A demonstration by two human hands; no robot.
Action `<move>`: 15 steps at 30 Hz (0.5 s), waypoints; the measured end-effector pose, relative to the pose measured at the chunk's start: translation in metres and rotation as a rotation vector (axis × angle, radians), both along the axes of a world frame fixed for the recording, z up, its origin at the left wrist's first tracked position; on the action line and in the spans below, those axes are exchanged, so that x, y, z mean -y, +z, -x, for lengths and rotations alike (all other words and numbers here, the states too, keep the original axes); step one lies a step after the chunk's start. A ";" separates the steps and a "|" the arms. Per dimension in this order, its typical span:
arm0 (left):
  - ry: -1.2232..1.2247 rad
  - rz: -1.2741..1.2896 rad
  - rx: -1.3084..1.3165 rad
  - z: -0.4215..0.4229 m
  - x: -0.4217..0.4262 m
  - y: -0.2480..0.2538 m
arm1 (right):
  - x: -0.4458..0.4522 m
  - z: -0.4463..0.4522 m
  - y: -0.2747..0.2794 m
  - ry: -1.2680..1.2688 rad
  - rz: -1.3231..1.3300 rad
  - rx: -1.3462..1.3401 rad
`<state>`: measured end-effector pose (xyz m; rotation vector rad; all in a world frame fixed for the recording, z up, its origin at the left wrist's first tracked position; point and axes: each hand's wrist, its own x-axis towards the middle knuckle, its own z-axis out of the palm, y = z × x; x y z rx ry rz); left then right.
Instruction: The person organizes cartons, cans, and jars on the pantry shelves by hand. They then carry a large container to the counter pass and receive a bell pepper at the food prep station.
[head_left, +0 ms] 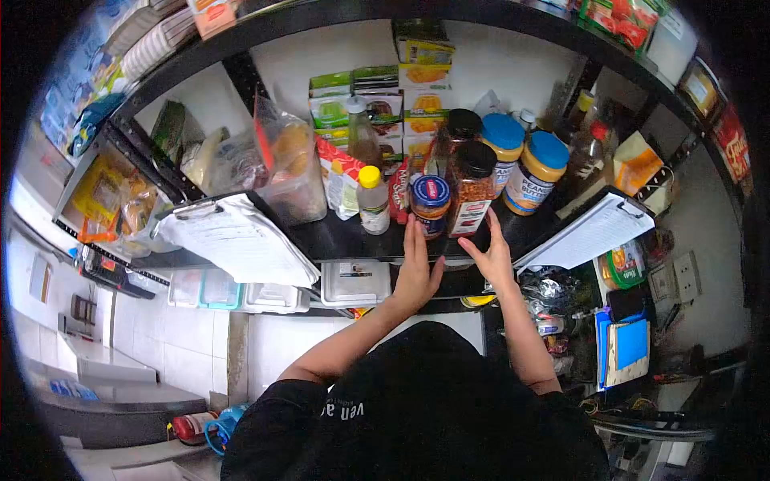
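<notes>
My left hand [415, 273] is at the front edge of the black shelf, fingers stretched up against a small jar [431, 210] with a blue lid, thumb apart. My right hand [492, 255] has thumb and fingers spread beside the lower right of a clear spice jar [472, 191] with a black lid and red flakes; whether it touches the jar I cannot tell. The two jars stand upright side by side. Behind is another black-lidded jar [464, 126], partly hidden. Two blue-lidded peanut butter jars [529, 182] stand to the right, and a yellow-capped bottle [373, 204] to the left.
Clipboards with papers hang from the shelf at left [233, 240] and right [597, 232]. Several pudding-type boxes [425, 104] are stacked at the back. A plastic bag of food [289, 168] sits left. White lidded containers [355, 284] are on the level below.
</notes>
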<state>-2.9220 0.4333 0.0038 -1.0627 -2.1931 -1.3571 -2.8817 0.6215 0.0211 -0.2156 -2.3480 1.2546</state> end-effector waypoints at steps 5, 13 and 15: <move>-0.039 0.079 0.015 0.007 0.000 -0.010 | 0.001 0.009 -0.029 -0.054 -0.166 -0.108; -0.002 0.184 -0.024 0.018 -0.011 -0.011 | 0.002 0.016 -0.036 -0.153 -0.112 -0.117; -0.027 0.185 -0.059 0.020 -0.007 -0.008 | 0.003 0.014 -0.034 -0.151 -0.121 -0.092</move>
